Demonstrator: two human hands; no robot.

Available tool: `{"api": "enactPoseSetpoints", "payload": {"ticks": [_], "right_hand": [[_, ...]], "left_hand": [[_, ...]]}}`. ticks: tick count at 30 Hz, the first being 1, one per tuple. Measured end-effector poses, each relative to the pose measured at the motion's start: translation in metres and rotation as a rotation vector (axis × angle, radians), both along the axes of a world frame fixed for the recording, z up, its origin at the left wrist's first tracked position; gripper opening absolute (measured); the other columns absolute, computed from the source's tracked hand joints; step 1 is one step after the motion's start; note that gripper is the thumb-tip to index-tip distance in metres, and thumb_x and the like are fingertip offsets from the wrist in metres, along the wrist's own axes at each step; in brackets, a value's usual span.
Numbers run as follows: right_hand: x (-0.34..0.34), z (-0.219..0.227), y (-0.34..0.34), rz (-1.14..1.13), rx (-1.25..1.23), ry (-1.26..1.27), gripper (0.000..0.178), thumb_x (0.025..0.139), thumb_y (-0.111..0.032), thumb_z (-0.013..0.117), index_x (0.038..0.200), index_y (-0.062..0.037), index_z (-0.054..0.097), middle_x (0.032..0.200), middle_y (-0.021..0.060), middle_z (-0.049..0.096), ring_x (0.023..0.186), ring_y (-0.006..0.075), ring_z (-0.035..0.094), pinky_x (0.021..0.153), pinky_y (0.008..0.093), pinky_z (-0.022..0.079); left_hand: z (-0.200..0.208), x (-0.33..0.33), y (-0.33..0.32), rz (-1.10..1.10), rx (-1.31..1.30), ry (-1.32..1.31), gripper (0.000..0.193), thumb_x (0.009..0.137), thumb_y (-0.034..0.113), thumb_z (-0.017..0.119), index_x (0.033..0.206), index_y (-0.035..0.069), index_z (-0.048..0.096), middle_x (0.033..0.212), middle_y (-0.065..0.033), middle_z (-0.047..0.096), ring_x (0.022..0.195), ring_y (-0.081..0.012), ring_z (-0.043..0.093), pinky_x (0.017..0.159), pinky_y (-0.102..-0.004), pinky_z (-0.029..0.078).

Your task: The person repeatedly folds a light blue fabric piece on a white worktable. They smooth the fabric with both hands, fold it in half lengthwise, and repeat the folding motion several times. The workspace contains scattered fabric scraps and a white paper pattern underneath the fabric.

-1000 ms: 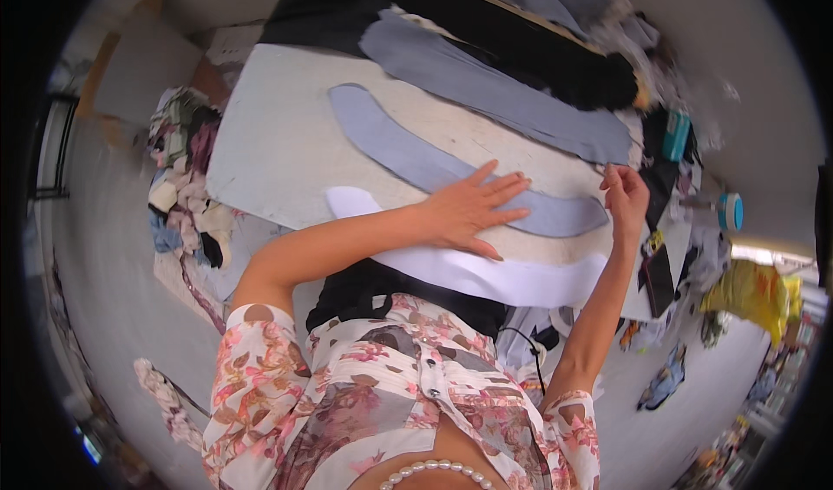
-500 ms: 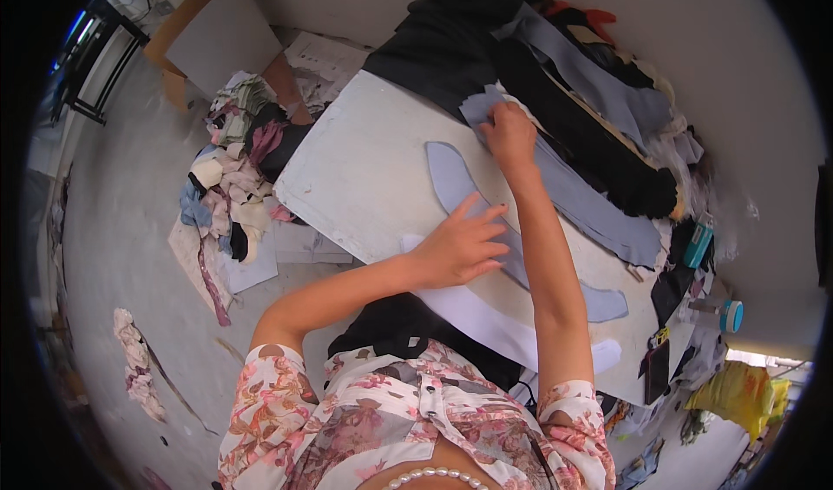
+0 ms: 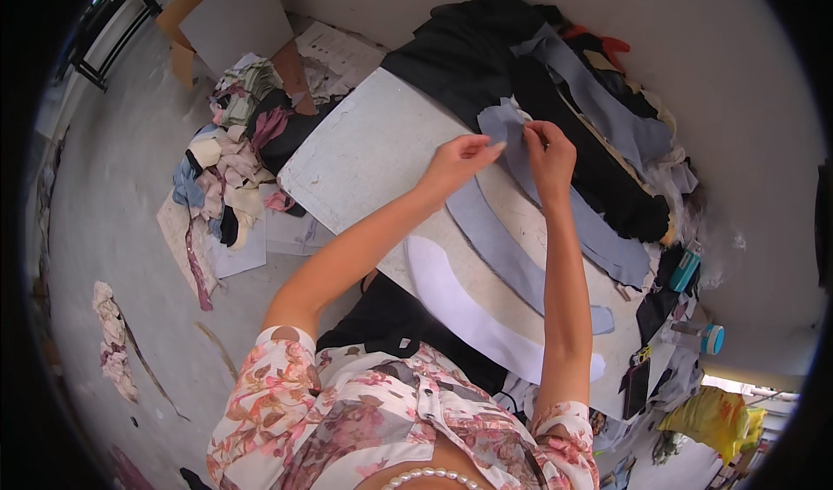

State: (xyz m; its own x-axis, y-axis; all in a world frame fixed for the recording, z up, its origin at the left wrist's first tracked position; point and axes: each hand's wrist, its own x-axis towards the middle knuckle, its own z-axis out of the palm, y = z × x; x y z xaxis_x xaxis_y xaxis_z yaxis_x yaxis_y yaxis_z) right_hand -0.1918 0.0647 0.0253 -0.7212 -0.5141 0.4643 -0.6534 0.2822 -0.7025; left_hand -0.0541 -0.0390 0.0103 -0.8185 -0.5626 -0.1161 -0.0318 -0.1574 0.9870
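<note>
White table (image 3: 347, 151) in a room with a grey floor (image 3: 104, 221). Grey-blue cloth strips (image 3: 599, 243) lie along its far side beside black cloth (image 3: 447, 60); a curved grey-blue piece (image 3: 495, 234) and a white piece (image 3: 447, 290) lie nearer. Left hand (image 3: 457, 162) and right hand (image 3: 550, 156): fingers bent, tips gathered at the strips' end; whether they pinch cannot be told. Left, on the floor: scraps (image 3: 234, 173), a box (image 3: 234, 30).

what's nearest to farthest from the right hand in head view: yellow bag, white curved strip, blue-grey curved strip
From the right hand:
1. Blue-grey curved strip: below, on the table
2. White curved strip: along the table's near edge
3. Yellow bag: right, past the table
</note>
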Motion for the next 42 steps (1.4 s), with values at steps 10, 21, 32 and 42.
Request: {"api": "enactPoseSetpoints", "payload": {"ticks": [10,21,32,42], "right_hand": [[-0.003,0.038,0.050,0.375,-0.163,-0.277,0.043,0.078,-0.016,0.069,0.119,-0.0050,0.059,0.119,0.0097,0.059,0.110,0.0197,0.057,0.093,0.0330,0.044],[-0.028,0.069,0.317,-0.124,0.389,-0.345,0.026,0.076,-0.013,0.071,0.097,-0.0013,0.063,0.081,-0.0001,0.059,0.072,0.0096,0.055,0.066,0.0246,0.045],[0.122,0.048,0.330,0.003,0.230,-0.755,0.031,0.072,-0.008,0.080,0.091,-0.0066,0.056,0.077,-0.0054,0.056,0.067,0.0030,0.050,0.060,0.0190,0.040],[0.126,-0.014,0.244,0.053,0.225,-0.840,0.032,0.069,-0.005,0.080,0.086,-0.0054,0.053,0.066,-0.0058,0.048,0.060,0.0039,0.040,0.054,0.0215,0.035]], "left_hand": [[0.045,-0.042,0.025,-0.056,-0.002,0.184,0.029,0.094,0.030,0.062,0.100,0.002,0.068,0.084,-0.0015,0.065,0.073,-0.0078,0.059,0.060,-0.0236,0.050],[0.070,-0.077,0.075,-0.237,0.103,0.400,0.023,0.092,0.018,0.066,0.103,-0.001,0.066,0.088,-0.0049,0.069,0.071,-0.0102,0.065,0.058,-0.0267,0.056],[0.031,0.039,0.030,-0.350,0.156,-0.054,0.027,0.086,0.016,0.071,0.099,-0.005,0.060,0.082,-0.0102,0.066,0.060,-0.0149,0.062,0.050,-0.0273,0.054],[-0.017,0.055,-0.027,-0.094,-0.126,-0.180,0.020,0.086,0.017,0.070,0.092,-0.002,0.066,0.067,-0.0034,0.065,0.049,-0.0084,0.058,0.041,-0.0200,0.037]]}}
